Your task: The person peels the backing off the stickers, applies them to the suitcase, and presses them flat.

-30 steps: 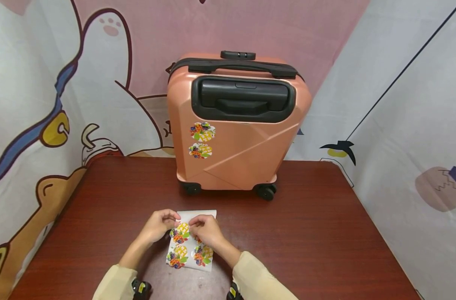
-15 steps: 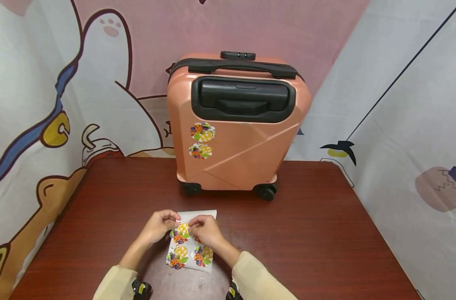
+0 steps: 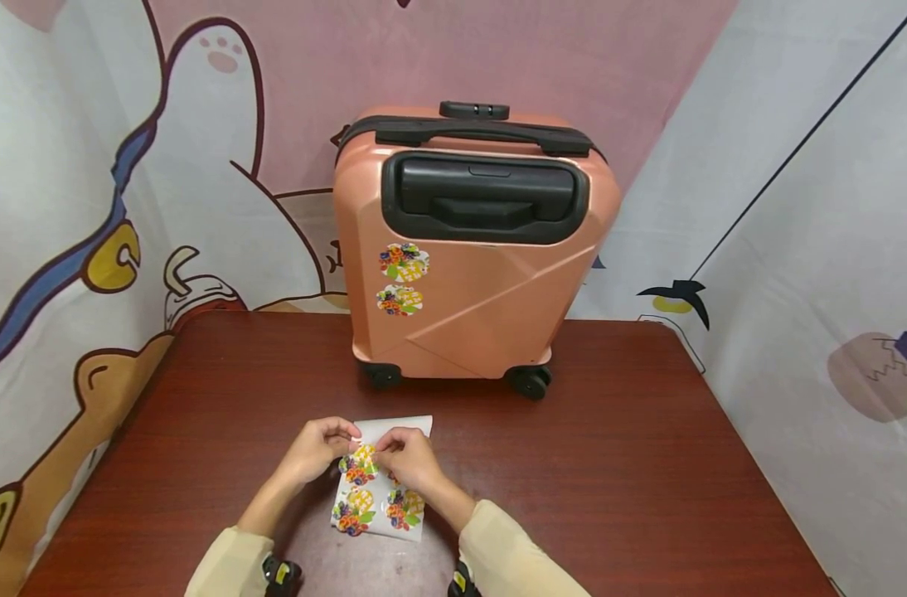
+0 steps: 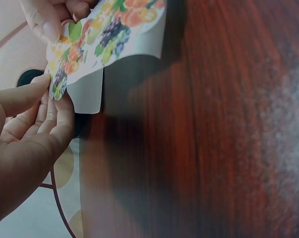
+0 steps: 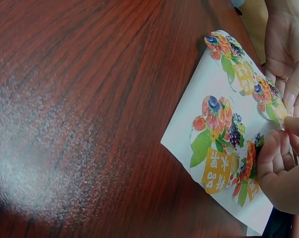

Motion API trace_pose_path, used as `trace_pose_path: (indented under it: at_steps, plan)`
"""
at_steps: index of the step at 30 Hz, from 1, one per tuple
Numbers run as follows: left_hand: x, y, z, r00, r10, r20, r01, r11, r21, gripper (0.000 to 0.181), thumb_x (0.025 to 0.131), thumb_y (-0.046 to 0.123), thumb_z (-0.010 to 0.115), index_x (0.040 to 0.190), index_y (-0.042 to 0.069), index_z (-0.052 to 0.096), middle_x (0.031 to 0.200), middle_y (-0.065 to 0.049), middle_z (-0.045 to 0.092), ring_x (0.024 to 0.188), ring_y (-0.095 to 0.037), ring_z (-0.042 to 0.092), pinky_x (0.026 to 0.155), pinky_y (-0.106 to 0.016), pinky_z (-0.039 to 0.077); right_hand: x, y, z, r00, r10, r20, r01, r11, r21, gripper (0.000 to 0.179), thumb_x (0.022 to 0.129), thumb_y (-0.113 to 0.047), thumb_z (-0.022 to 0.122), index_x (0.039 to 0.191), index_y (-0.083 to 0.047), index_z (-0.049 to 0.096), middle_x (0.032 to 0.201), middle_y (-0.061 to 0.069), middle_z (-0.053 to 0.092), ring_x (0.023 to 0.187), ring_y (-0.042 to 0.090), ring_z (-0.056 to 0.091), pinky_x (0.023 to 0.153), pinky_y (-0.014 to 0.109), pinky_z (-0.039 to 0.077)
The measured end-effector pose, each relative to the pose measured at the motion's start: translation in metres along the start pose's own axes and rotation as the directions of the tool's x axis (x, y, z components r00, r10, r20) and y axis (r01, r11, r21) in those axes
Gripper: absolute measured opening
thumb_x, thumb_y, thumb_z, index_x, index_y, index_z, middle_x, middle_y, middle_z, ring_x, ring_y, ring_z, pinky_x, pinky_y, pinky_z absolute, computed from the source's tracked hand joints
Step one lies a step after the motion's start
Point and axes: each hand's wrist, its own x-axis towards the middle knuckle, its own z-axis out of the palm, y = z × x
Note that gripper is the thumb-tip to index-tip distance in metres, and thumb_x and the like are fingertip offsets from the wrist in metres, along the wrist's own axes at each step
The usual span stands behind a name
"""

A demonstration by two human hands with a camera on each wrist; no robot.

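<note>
A white sticker sheet printed with several colourful fruit stickers is held up over the table near its front. My left hand pinches the edge of a fruit sticker at the sheet's upper left, between thumb and fingers. My right hand pinches the same sticker's other side, close to the left fingertips. In the left wrist view that sticker's end stands out past the sheet's backing. The right hand partly covers another fruit sticker on the sheet.
A pink-orange suitcase stands upright on its wheels at the back of the dark red-brown table. Two fruit stickers sit on its left front. A cartoon-printed cloth hangs behind and beside the table.
</note>
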Motion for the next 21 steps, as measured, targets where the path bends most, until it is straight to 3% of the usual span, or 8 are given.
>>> trace_pose_path:
  at_steps: [5,11,21]
  plan:
    - [0.0009,-0.0002,-0.0001,1.000,-0.018,-0.004,0.018,1.000,0.005,0.011,0.078,-0.009,0.062,0.089,-0.013,0.060,0.080,-0.016,0.064,0.070,-0.009,0.058,0.062,-0.022,0.047,-0.0004,0.0003,0.0007,1.000,-0.023,-0.008,0.023,1.000,0.015,0.006,0.074,0.007,0.067,0.072,0.004,0.062,0.058,0.007,0.057,0.044,0.007,0.045,0.040,0.018,0.037]
    - [0.0003,0.0022,-0.0009,0.999,-0.030,-0.029,0.032,0.998,0.050,0.011,0.084,-0.001,0.061,0.090,-0.009,0.063,0.083,-0.014,0.064,0.069,-0.010,0.054,0.061,-0.022,0.044,-0.0022,0.0001,0.0010,1.000,-0.022,-0.012,0.023,1.000,0.014,0.007,0.074,0.007,0.066,0.072,0.004,0.061,0.056,0.001,0.054,0.043,0.005,0.044,0.040,0.017,0.036]
    - [-0.0005,0.0012,-0.0023,1.000,-0.016,0.002,0.016,0.998,0.053,0.011,0.084,-0.003,0.060,0.092,-0.010,0.062,0.085,-0.015,0.064,0.068,-0.010,0.054,0.059,-0.023,0.044,-0.0032,0.0013,0.0004,1.000,-0.029,0.001,0.029,1.000,0.008,0.006,0.076,0.007,0.066,0.073,0.006,0.061,0.057,-0.001,0.052,0.044,0.005,0.045,0.041,0.017,0.037]
